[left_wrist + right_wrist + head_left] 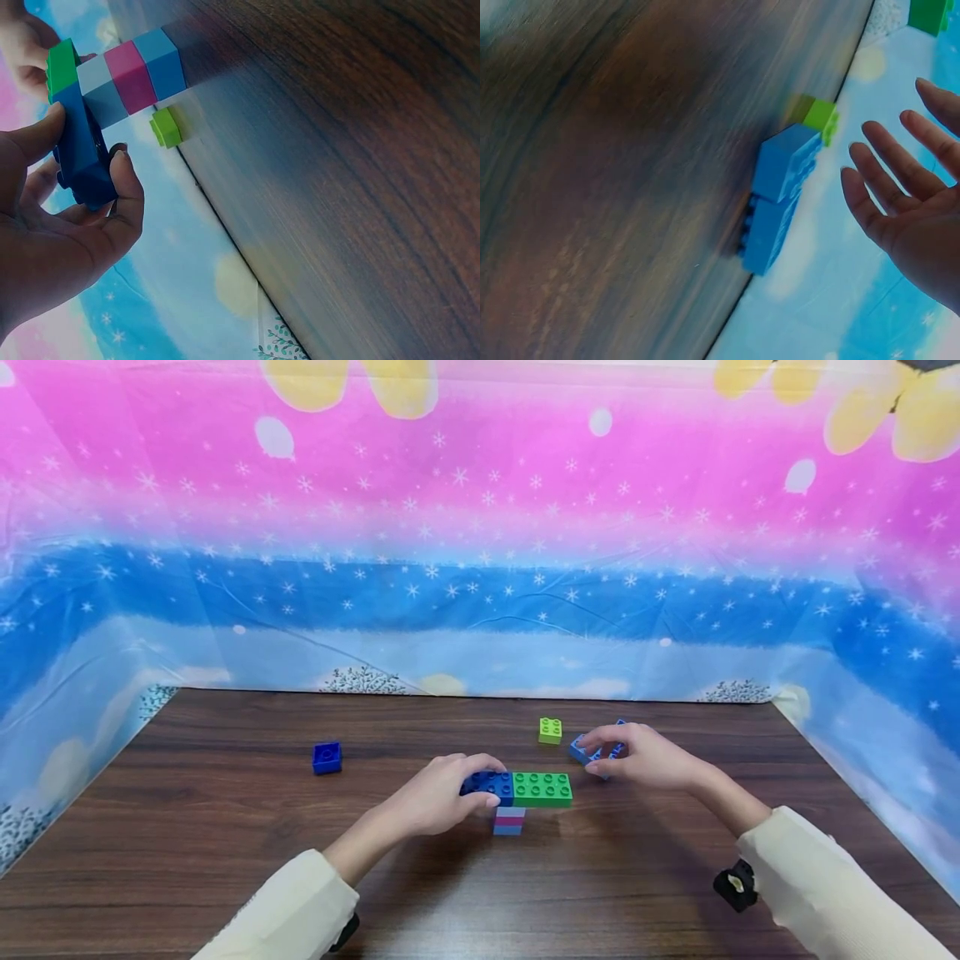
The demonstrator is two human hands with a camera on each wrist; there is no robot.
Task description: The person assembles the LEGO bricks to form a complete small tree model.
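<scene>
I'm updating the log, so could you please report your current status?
Left hand gripping dark blue brick, end to end with green brick atop brick column. Right hand near blue bricks, holding nothing. Nothing visibly blocking either hand.

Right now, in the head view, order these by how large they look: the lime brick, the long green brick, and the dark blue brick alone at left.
1. Long green brick
2. Lone dark blue brick
3. Lime brick

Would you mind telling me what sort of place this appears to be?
Probably a makeshift indoor play or filming corner: a wood-grain table, a snowflake-printed cloth behind it and along both sides, and toy building bricks.
</scene>
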